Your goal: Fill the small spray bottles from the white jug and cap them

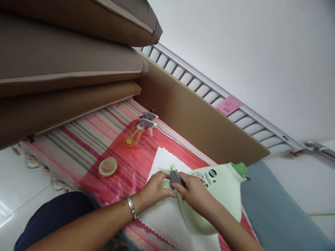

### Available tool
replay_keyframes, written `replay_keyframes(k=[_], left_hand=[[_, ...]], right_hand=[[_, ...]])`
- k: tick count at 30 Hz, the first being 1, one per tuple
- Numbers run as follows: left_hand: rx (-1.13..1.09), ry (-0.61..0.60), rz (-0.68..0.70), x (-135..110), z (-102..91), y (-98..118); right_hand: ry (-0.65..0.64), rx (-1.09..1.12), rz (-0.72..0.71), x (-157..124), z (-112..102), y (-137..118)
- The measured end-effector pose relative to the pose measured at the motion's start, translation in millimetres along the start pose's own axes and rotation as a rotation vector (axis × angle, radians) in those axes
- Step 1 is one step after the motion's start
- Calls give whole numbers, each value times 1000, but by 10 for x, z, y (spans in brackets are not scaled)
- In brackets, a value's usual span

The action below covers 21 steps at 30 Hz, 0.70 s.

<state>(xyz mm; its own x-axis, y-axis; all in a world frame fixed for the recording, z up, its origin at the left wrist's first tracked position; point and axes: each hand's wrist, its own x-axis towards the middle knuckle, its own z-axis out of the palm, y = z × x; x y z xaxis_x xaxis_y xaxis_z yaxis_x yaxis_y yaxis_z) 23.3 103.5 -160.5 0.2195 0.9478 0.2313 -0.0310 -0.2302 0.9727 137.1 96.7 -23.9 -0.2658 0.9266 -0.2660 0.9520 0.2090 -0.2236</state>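
Observation:
My left hand [154,191] is closed around the neck of a spray bottle [165,184], whose body is mostly hidden by the hand. On its top sits a grey and pale green trigger sprayer head [176,175], gripped by the fingers of my right hand [195,196]. Whether the head is screwed on tight I cannot tell. Right behind that hand, a large pale green jug [225,205] with a bright green spout [239,168] stands on a white cloth [170,225]. A round cream cap [108,166] lies to the left.
Farther back stands a clear amber spray bottle [134,135], with another grey sprayer head behind it. Red sheer fabric [110,153] covers part of the striped cloth [78,139]. Stacked brown cushions [65,59] overhang the left; a brown board [193,118] and white radiator [188,82] line the back.

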Motion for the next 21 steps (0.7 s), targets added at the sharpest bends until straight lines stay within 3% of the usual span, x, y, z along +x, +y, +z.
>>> replay_keyframes(k=[7, 13, 19, 21], left_hand=[[28, -210, 105, 49, -121, 35], [-37, -12, -11, -2, -40, 29], [-102, -256, 90, 108, -141, 20], [-42, -251, 70, 91, -143, 22]], right_hand=[[-4, -5, 14, -5, 2, 26], [3, -22, 7, 1, 17, -31], [-18, -21, 26, 16, 18, -36], [-9, -24, 28, 13, 17, -43]])
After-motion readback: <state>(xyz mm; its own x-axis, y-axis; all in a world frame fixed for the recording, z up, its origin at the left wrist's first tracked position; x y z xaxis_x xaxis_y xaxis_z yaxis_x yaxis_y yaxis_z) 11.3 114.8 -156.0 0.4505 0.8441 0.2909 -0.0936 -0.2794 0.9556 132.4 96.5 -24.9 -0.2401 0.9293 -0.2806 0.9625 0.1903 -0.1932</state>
